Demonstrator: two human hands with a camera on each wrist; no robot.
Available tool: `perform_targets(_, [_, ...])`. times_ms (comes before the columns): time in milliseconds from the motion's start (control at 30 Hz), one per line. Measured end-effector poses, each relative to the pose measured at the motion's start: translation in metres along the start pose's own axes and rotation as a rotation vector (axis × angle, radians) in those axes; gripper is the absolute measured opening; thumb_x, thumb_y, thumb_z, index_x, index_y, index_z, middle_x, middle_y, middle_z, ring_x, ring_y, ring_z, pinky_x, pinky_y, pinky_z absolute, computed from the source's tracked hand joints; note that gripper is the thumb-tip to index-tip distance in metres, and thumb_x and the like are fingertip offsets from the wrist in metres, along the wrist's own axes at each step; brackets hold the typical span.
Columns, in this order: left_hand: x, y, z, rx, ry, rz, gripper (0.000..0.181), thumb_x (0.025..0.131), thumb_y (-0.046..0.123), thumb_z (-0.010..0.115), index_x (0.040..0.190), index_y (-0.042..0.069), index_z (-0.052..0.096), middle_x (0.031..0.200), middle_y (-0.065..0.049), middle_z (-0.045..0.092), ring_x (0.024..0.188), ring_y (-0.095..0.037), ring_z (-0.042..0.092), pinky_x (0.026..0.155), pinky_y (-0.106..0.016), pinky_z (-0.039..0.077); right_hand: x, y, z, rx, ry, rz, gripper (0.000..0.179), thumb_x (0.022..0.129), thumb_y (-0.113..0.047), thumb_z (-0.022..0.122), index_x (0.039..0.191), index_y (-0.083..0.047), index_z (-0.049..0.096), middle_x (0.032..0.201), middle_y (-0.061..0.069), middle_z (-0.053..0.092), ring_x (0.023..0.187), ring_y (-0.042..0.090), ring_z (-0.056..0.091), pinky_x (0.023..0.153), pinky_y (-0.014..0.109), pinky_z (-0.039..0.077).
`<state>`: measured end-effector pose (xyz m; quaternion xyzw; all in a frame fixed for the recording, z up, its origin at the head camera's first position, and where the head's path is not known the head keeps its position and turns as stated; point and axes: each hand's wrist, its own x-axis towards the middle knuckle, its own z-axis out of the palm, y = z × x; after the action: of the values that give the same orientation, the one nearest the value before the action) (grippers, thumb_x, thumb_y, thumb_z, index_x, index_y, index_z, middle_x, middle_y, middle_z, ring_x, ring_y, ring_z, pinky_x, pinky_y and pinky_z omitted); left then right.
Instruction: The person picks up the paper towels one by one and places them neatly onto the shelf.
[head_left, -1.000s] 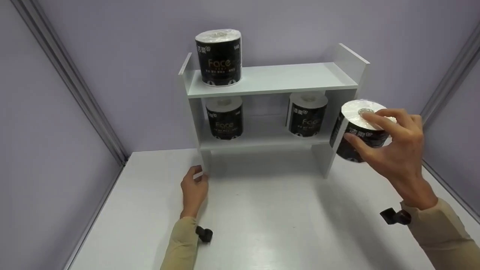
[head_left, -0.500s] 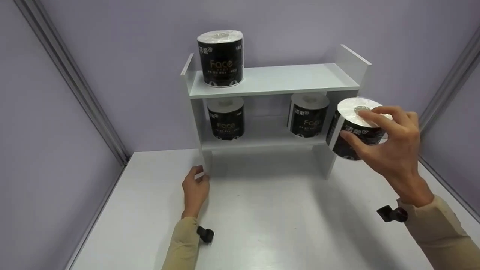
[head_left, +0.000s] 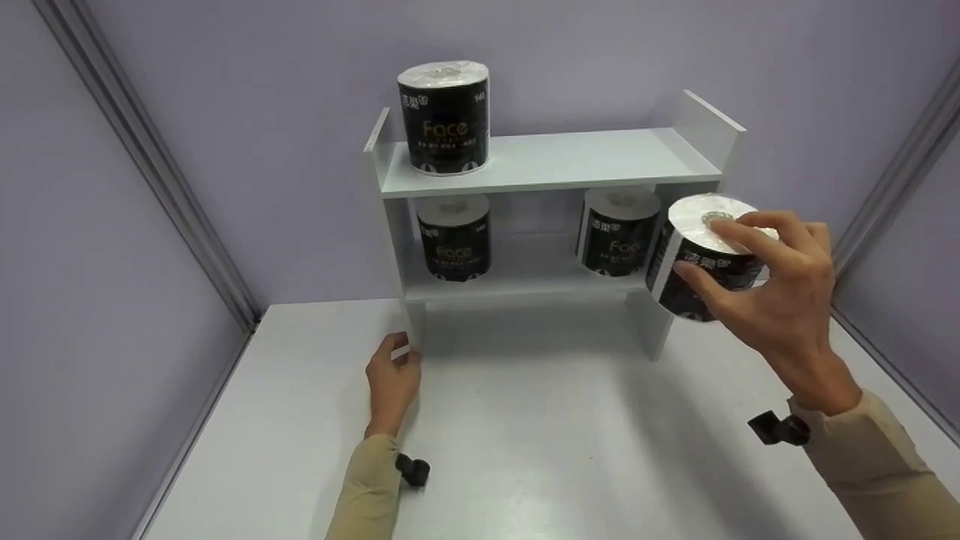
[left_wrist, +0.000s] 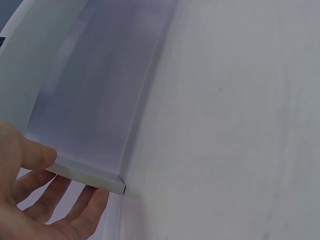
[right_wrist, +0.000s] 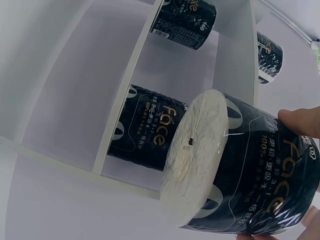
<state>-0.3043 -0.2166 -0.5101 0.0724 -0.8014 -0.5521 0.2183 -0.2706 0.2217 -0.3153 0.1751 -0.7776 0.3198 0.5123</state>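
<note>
My right hand grips a wrapped toilet paper roll with a black label, its thumb on the near side and fingers over the top. The roll is raised in front of the right side panel of a white two-tier shelf. In the right wrist view, this held roll overlaps a roll on the lower tier. Low at the shelf's left leg, my left hand pinches the panel's edge. The left wrist view puts the thumb on one side of that panel and the fingers on the other.
One similar roll stands at the left end of the top tier. Below it, a roll stands at the left of the lower tier and another roll at the right. The shelf stands on a white table against a pale wall.
The right hand has moved a little to the left with the roll, closer to the shelf's right side. The left hand keeps its hold on the shelf leg.
</note>
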Motion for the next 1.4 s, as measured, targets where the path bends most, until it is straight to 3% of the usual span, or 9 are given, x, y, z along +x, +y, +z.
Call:
perform_targets(467, [0.001, 0.000, 0.000, -0.008, -0.018, -0.029, 0.034, 0.104, 0.007, 0.061, 0.137, -0.003, 0.064, 0.140, -0.024, 0.064, 0.125, -0.045, 0.069, 0.101, -0.053, 0.060, 0.008, -0.007, 0.001, 0.016, -0.002, 0.001, 0.053, 0.063, -0.020, 0.103, 0.111, -0.012, 0.085, 0.105, 0.018, 0.072, 0.098, 0.004, 0.037, 0.086, 0.031, 0.024])
perform_targets(1133, [0.003, 0.001, 0.001, 0.002, 0.015, 0.002, 0.032, 0.102, 0.009, 0.064, 0.132, -0.003, 0.066, 0.137, -0.024, 0.066, 0.120, -0.046, 0.071, 0.100, -0.054, 0.061, 0.028, -0.018, -0.001, 0.000, -0.033, 0.011, 0.053, 0.065, -0.022, 0.102, 0.114, -0.014, 0.085, 0.107, 0.018, 0.073, 0.098, 0.005, 0.035, 0.081, 0.034, 0.026])
perform_targets(1400, [0.001, 0.000, 0.000, -0.011, -0.008, -0.004, 0.034, 0.103, 0.009, 0.062, 0.135, -0.002, 0.065, 0.139, -0.024, 0.065, 0.122, -0.047, 0.070, 0.101, -0.055, 0.060, 0.032, -0.021, 0.000, 0.014, -0.007, -0.003, 0.052, 0.062, -0.018, 0.102, 0.111, -0.012, 0.085, 0.104, 0.018, 0.074, 0.096, 0.004, 0.036, 0.083, 0.031, 0.025])
